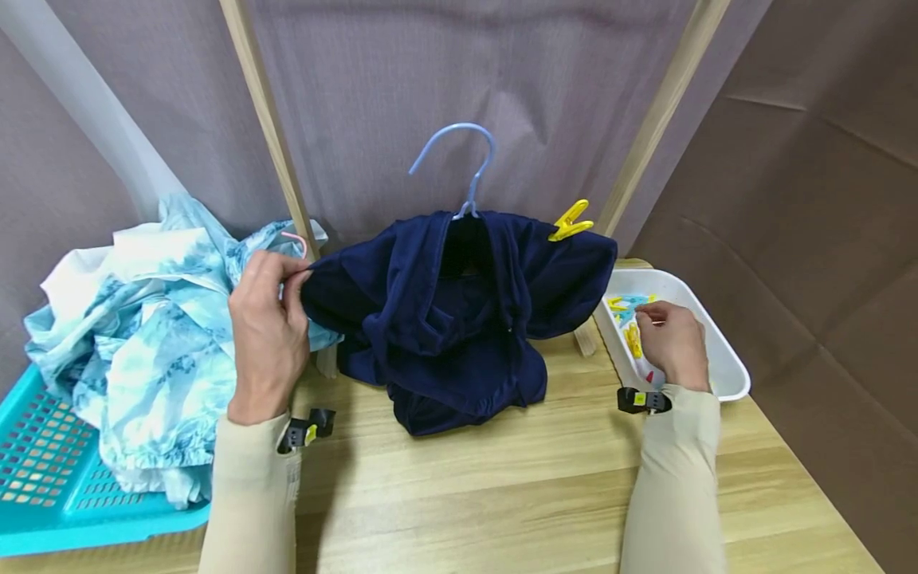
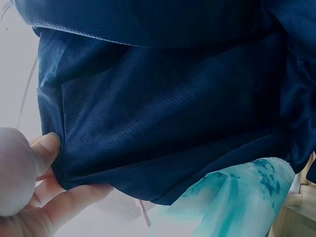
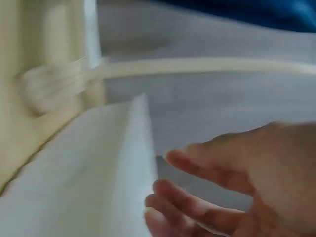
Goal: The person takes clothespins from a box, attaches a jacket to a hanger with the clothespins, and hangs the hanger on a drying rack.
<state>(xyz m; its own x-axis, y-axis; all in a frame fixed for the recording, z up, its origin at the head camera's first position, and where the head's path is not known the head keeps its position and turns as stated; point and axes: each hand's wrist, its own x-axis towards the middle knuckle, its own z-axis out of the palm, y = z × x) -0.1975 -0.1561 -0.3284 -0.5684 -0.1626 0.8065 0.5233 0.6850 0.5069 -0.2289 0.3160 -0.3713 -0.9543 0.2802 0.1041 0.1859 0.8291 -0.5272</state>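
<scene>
A navy top (image 1: 466,319) hangs in folds on a light blue hanger (image 1: 473,191), whose hook stands up from the neck opening. My left hand (image 1: 268,335) pinches the end of the sleeve on the left; in the left wrist view the thumb (image 2: 48,148) lies on the fabric, with fingers behind it. A yellow clothespin (image 1: 571,222) is clipped on the opposite shoulder. Over the white tray (image 1: 724,363), my right hand (image 1: 674,343) has loosely bent fingers. The right wrist view shows the thumb (image 3: 212,160) apart from the fingers, nothing visible between them.
Yellow clothespins (image 1: 633,340) and light blue ones lie in the tray. On the left, a turquoise basket (image 1: 107,526) holds a heap of blue and white tie-dyed clothes (image 1: 165,351). Wooden posts (image 1: 268,119) rise on both sides of the top, before a grey curtain (image 1: 380,96).
</scene>
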